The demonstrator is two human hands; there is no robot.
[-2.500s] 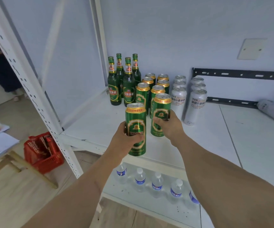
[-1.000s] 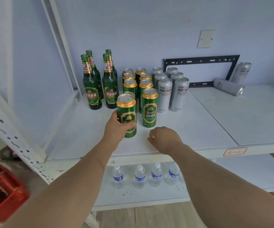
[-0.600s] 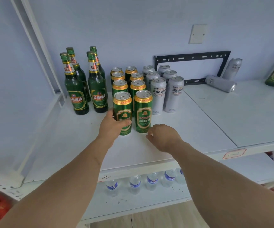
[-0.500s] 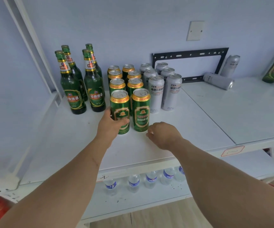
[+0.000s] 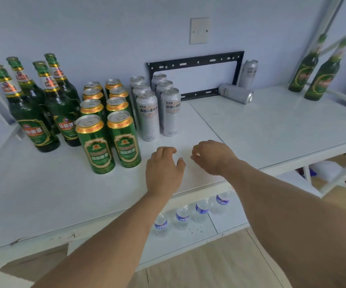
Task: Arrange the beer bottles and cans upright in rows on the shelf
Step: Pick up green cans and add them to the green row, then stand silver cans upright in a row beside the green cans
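On the white shelf, several green beer bottles stand upright at the left. Beside them stand two rows of green cans, the front pair being one green can and its neighbour. Two rows of silver cans stand to their right. My left hand hovers empty, fingers loosely apart, right of the green cans. My right hand is beside it, empty, fingers curled. A silver can lies on its side at the back, another silver can leans on the wall. Two green bottles lean at the far right.
A black metal bracket is fixed on the wall behind the cans. Small water bottles stand on the lower shelf under my arms. A white shelf post runs up at the right. Wooden floor shows below.
My left hand has let go of the front-left green can, which now stands on the shelf, and moved right. Both hands are off the cans. The view has swung right.
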